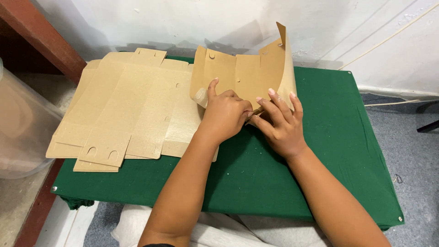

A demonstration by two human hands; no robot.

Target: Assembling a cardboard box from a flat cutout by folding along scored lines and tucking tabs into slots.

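The lower edge of the curved brown cardboard box blank is hidden behind the left hand and right hand, so how the fingers pinch it cannot be told. The stack of flat brown cardboard sheets hides the far left of the green cloth-covered table. The clear plastic tub is cut off by the left edge.

We see our left hand and right hand bare, no rings or watch, nails short and unpainted, forearms uncovered to the frame's bottom edge.
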